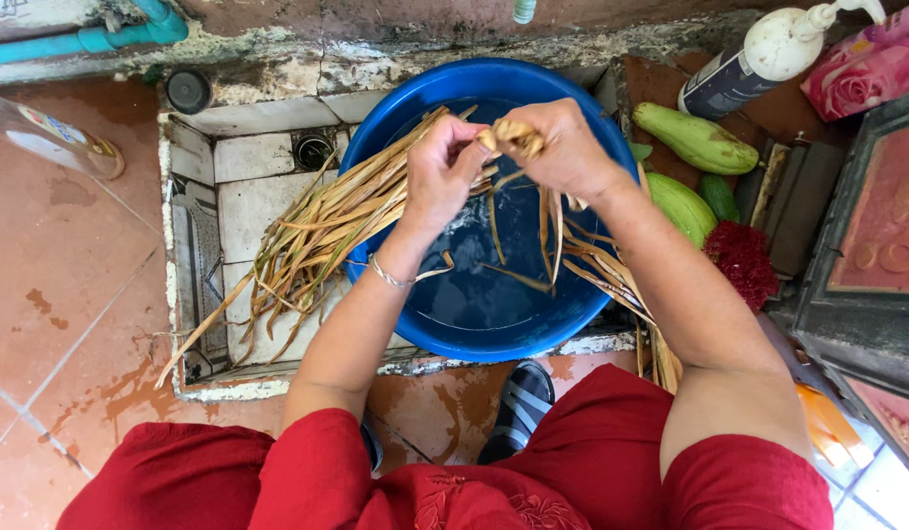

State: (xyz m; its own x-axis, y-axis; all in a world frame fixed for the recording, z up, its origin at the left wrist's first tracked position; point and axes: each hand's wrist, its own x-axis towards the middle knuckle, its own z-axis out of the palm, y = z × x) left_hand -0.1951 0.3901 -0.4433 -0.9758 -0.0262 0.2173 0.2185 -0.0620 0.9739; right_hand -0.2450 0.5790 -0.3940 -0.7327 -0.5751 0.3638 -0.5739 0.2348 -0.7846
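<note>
Over a blue basin (pixel 395 103) with water in it, my left hand (pixel 441 173) and my right hand (pixel 564 149) both grip a bunch of dry tan leaf strips (pixel 513 137) at its top end. Loose ends of the strips hang down from my hands into the basin. A larger sheaf of the same dry strips (pixel 307 236) lies across the basin's left rim and out over the tiled drain recess. More strips (pixel 611 280) trail over the right rim toward my lap.
Green gourds (pixel 695 137) and a red scrubby tuft (pixel 744 260) lie right of the basin. A white pump bottle (pixel 758 54) and a pink floral pouch (pixel 871 64) sit at top right. A clear bottle (pixel 52 137) lies at left. My sandalled foot (pixel 518 407) rests below the basin.
</note>
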